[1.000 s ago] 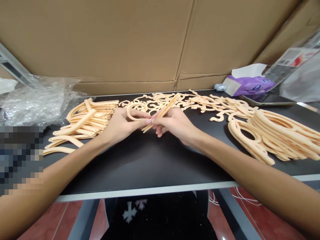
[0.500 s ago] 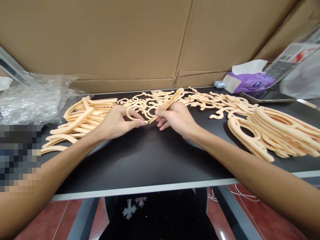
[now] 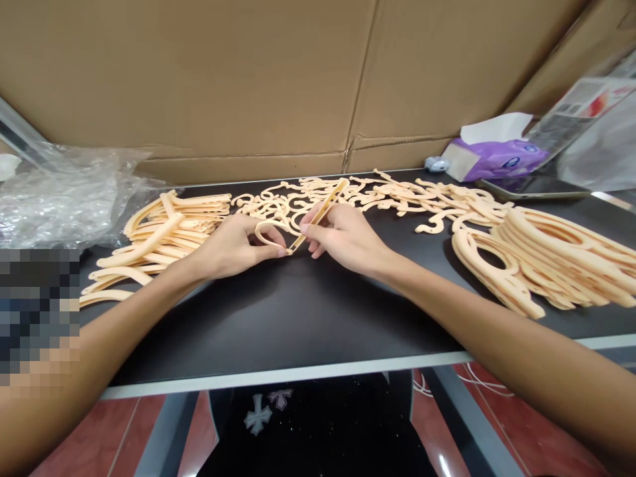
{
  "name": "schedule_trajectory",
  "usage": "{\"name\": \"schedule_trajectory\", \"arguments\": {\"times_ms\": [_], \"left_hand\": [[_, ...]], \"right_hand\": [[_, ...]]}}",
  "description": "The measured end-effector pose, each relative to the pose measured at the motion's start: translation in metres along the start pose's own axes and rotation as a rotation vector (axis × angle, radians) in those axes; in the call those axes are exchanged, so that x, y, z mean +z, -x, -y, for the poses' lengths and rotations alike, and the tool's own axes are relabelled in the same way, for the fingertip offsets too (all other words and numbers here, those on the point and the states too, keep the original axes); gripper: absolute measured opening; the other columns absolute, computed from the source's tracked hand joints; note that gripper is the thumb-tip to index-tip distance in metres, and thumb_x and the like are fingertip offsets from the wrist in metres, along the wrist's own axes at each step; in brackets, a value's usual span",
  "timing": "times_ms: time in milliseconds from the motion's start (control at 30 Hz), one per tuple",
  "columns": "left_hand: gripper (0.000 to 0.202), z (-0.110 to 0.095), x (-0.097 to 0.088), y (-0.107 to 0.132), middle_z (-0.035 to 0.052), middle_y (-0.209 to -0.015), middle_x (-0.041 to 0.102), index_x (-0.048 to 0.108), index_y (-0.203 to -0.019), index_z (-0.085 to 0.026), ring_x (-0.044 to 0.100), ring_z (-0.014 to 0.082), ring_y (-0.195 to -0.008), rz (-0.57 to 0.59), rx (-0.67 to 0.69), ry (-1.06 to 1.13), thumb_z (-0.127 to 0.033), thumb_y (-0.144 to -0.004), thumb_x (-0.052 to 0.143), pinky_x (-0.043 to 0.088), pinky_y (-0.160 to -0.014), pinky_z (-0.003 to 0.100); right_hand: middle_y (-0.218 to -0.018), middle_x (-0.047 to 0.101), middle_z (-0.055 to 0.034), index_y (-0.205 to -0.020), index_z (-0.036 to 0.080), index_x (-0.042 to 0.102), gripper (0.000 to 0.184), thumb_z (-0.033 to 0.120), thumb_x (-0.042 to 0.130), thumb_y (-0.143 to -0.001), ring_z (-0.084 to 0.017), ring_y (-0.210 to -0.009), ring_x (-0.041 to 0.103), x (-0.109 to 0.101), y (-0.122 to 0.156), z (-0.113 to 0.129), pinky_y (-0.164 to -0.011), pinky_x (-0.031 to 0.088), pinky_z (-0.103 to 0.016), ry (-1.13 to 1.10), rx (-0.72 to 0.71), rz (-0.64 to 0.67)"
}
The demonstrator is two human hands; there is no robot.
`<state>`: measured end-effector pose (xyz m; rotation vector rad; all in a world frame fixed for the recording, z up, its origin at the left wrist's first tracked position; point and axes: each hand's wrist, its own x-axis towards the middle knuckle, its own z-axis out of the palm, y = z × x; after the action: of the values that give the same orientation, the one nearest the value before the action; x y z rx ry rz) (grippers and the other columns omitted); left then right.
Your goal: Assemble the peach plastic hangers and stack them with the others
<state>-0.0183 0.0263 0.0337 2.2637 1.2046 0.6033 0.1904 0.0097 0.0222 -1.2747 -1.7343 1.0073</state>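
Note:
My left hand pinches a thin, hook-curved cream plastic piece between thumb and fingers. My right hand is closed on a long, narrow cream strip with a groove along it, slanting up to the right. The strip's lower end meets the tip of the curved piece at my left fingertips; whether they are joined I cannot tell. Behind both hands lies a spread of small curly cream pieces. Beside my left hand is a stack of long curved strips.
Large looped cream pieces are piled on the right of the black table. A purple tissue pack and a dark tablet-like device are at the back right. Clear plastic wrap lies at left, and cardboard stands behind.
The strip in my right hand has turned so its groove shows more, and its upper end has shifted left. Its lower end now touches the curved piece's tip.

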Motion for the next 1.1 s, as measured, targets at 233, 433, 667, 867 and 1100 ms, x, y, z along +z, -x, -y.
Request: {"name": "schedule_trajectory", "arguments": {"times_ms": [233,433,667,867,1100], "left_hand": [[0.017,0.0020,0.0005,0.0011,-0.0002,-0.082,0.079,0.081,-0.077,-0.026,0.072,0.0208,-0.078,0.030,0.024,0.094,-0.042,-0.073,0.074,0.054,-0.072,0.026],[0.017,0.0005,-0.0002,0.0015,0.0005,-0.084,0.080,0.081,-0.076,-0.027,0.073,0.0218,-0.080,0.042,0.042,0.107,-0.041,-0.074,0.074,0.056,-0.075,0.027],[0.020,0.0019,-0.0002,0.0019,-0.0009,-0.081,0.080,0.082,-0.079,-0.026,0.073,0.0197,-0.076,0.040,0.076,0.019,-0.043,-0.077,0.072,0.052,-0.070,0.025],[0.017,0.0028,0.0027,0.0043,-0.0013,-0.080,0.080,0.082,-0.080,-0.025,0.073,0.0194,-0.075,-0.015,0.097,-0.010,-0.038,-0.078,0.072,0.049,-0.068,0.026],[0.014,-0.0026,0.0054,0.0065,-0.0003,-0.075,0.079,0.082,-0.078,-0.023,0.069,0.0181,-0.067,-0.028,0.071,-0.035,-0.031,-0.077,0.071,0.044,-0.061,0.026]], "right_hand": [[-0.075,0.066,-0.0030,-0.081,0.018,0.063,0.008,0.019,0.057,-0.087,-0.015,-0.066,0.063,-0.0006,0.0001,-0.0005,-0.066,0.051,-0.028,0.051,-0.066,0.025],[-0.074,0.065,-0.0003,-0.080,0.019,0.061,0.008,0.018,0.056,-0.086,-0.015,-0.071,0.062,-0.0040,0.0016,0.0024,-0.072,0.047,-0.029,0.091,-0.138,0.083],[-0.074,0.064,0.0002,-0.080,0.018,0.061,0.009,0.018,0.056,-0.086,-0.015,-0.072,0.061,-0.0093,0.0026,0.0037,-0.073,0.045,-0.029,0.166,-0.247,0.113],[-0.070,0.064,0.0010,-0.079,0.018,0.063,0.009,0.016,0.056,-0.085,-0.015,-0.069,0.062,-0.0061,0.0036,0.0013,-0.072,0.044,-0.028,0.169,-0.227,0.096],[-0.069,0.065,0.0006,-0.076,0.019,0.063,0.012,0.018,0.057,-0.086,-0.015,-0.070,0.063,-0.0004,0.0072,-0.0006,-0.070,0.045,-0.027,0.132,-0.203,0.050]]}}
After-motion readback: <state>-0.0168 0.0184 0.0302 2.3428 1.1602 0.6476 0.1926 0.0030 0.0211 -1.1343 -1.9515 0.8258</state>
